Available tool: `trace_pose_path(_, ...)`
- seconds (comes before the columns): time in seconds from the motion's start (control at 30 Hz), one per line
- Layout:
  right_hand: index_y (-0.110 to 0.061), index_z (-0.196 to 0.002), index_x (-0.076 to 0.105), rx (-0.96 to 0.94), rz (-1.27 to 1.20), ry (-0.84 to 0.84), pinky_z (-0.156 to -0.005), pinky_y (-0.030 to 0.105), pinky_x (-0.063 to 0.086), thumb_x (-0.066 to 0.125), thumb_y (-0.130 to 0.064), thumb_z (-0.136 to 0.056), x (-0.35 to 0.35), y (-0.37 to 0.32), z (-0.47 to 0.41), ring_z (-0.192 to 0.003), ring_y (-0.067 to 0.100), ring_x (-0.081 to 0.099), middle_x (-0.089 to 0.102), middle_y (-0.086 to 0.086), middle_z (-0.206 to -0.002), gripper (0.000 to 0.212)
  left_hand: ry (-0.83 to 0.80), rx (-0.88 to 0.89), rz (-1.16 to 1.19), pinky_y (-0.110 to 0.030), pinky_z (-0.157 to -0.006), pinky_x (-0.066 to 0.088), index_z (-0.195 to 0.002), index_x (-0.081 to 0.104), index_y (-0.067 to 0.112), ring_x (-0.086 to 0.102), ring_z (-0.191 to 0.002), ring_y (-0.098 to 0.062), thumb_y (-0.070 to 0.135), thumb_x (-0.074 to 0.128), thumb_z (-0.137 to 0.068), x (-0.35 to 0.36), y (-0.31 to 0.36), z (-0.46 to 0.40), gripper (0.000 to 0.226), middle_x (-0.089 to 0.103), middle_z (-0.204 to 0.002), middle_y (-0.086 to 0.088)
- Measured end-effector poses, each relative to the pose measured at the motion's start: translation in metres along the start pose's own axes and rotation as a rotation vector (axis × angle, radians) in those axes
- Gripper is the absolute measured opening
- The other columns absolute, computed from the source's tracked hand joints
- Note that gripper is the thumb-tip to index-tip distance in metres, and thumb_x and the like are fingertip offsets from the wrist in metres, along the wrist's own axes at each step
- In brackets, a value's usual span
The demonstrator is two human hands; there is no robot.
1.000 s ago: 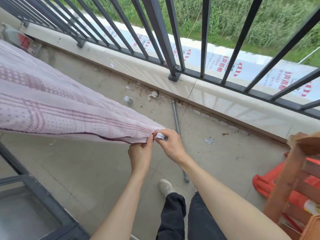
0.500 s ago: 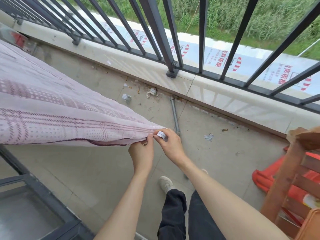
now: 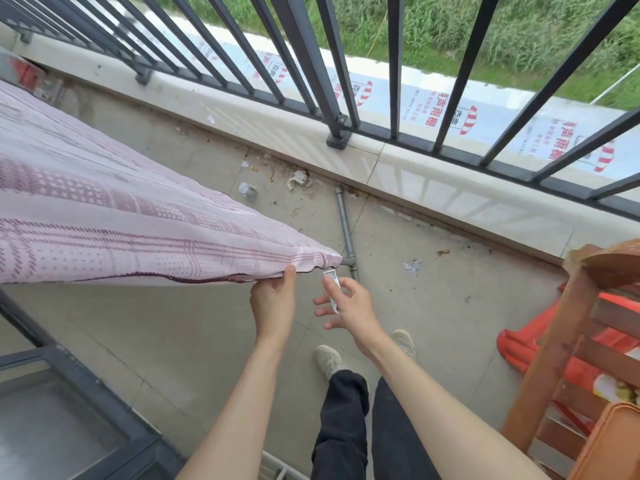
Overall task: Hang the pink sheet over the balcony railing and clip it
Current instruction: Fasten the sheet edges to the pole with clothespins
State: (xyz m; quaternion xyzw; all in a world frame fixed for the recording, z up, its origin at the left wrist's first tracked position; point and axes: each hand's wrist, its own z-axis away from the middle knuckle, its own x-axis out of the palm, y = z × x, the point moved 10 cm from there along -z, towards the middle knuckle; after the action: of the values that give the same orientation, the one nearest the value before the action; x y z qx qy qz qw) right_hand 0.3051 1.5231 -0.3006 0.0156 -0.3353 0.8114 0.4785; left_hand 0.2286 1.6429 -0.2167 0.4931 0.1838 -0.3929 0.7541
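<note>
Concrete balcony floor fills the middle of the frame, with the dark railing (image 3: 311,64) slanting across the top. At left, the pink sheet (image 3: 121,220) stretches taut to a corner at centre, pinched by the left hand (image 3: 273,299). The right hand (image 3: 346,303), which was gripping that corner half a second ago, has let go and now hangs just beside it, fingers loosely spread around a small white tag (image 3: 330,280). Hanging and clipping likely remain undone.
</note>
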Motion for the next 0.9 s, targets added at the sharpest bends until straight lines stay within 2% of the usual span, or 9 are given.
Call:
trace_pose_path(0.13,-0.016,-0.081,0.053,0.047,0.052,0.014,-0.035,0.015,0.021,0.047,-0.043,-0.093,-0.007,0.002,-0.003,-0.035,0.008,0.031,0.046,0.002,-0.056,0.03,-0.049,0.028,-0.019,-0.041,-0.091,0.047,-0.089,0.066,0.017,0.064,-0.095,-0.025,0.028,0.053,-0.091,0.003,0.0,-0.001,0.018,0.069,-0.093,-0.002)
trace_pose_path(0.23,-0.019,-0.07,0.043,0.123,0.082,-0.047,-0.035,0.016,0.016,0.045,-0.024,-0.095,0.001,0.01,-0.004,-0.038,0.004,0.02,0.03,-0.001,-0.06,0.025,-0.07,0.029,-0.031,-0.04,-0.092,0.047,-0.088,0.067,0.017,0.064,-0.096,-0.024,0.03,0.054,-0.09,0.002,-0.001,-0.003,0.019,0.07,-0.094,0.0)
trace_pose_path(0.3,-0.019,-0.069,0.037,0.176,-0.005,-0.1,-0.036,0.016,0.014,0.04,-0.007,-0.09,0.007,0.016,-0.004,-0.042,0.005,0.017,0.026,-0.001,-0.064,0.024,-0.066,0.055,-0.051,-0.04,-0.094,0.045,-0.094,0.068,0.012,0.063,-0.1,-0.024,0.03,0.054,-0.09,0.0,0.0,-0.004,0.024,0.07,-0.102,-0.002)
trace_pose_path(0.37,-0.015,-0.072,0.043,0.164,-0.057,-0.134,-0.036,0.016,0.015,0.039,0.004,-0.086,0.01,0.015,-0.003,-0.044,0.006,0.018,0.032,-0.001,-0.062,0.024,-0.06,0.076,-0.057,-0.04,-0.094,0.045,-0.095,0.069,0.014,0.063,-0.101,-0.025,0.03,0.053,-0.09,-0.002,0.003,-0.004,0.023,0.071,-0.103,-0.004)
trace_pose_path(0.43,-0.008,-0.081,0.049,0.113,-0.073,-0.129,-0.035,0.015,0.019,0.039,0.009,-0.087,0.008,0.013,-0.003,-0.04,0.004,0.023,0.045,0.002,-0.062,0.02,-0.058,0.083,-0.05,-0.041,-0.092,0.046,-0.081,0.066,0.021,0.064,-0.094,-0.024,0.03,0.053,-0.089,-0.002,0.005,-0.003,0.018,0.071,-0.089,-0.003)
trace_pose_path(0.53,-0.004,-0.085,0.05,0.098,-0.129,-0.093,-0.035,0.014,0.023,0.038,0.005,-0.093,0.002,0.015,-0.001,-0.038,0.003,0.028,0.052,0.007,-0.066,0.017,-0.054,0.075,-0.016,-0.044,-0.09,0.047,-0.082,0.064,0.018,0.065,-0.086,-0.022,0.025,0.052,-0.091,0.0,0.008,-0.001,0.016,0.067,-0.077,-0.003)
trace_pose_path(0.67,-0.016,-0.08,0.059,-0.032,0.145,-0.069,-0.037,0.012,0.028,0.04,-0.005,-0.095,0.0,0.003,0.0,-0.036,0.001,0.03,0.056,0.001,-0.062,0.026,-0.066,0.036,0.037,-0.046,-0.089,0.05,-0.085,0.063,0.015,0.065,-0.077,-0.016,0.021,0.05,-0.092,0.005,0.006,-0.001,0.016,0.066,-0.079,-0.001)
trace_pose_path(0.77,-0.022,-0.081,0.066,-0.092,0.214,-0.069,-0.037,0.012,0.029,0.045,-0.006,-0.092,0.005,-0.003,0.0,-0.036,0.001,0.032,0.059,0.0,-0.06,0.028,-0.084,0.021,0.045,-0.047,-0.088,0.05,-0.09,0.064,0.012,0.066,-0.076,-0.012,0.02,0.048,-0.093,0.008,0.005,-0.001,0.018,0.068,-0.083,-0.002)
trace_pose_path(0.9,-0.021,-0.085,0.071,-0.126,0.243,-0.122,-0.039,0.014,0.028,0.047,-0.011,-0.092,0.004,-0.011,0.003,-0.041,0.003,0.03,0.055,-0.002,-0.059,0.027,-0.07,0.05,-0.016,-0.046,-0.086,0.05,-0.086,0.066,0.011,0.067,-0.079,-0.025,0.024,0.046,-0.095,0.008,0.005,-0.002,0.025,0.071,-0.088,-0.011)
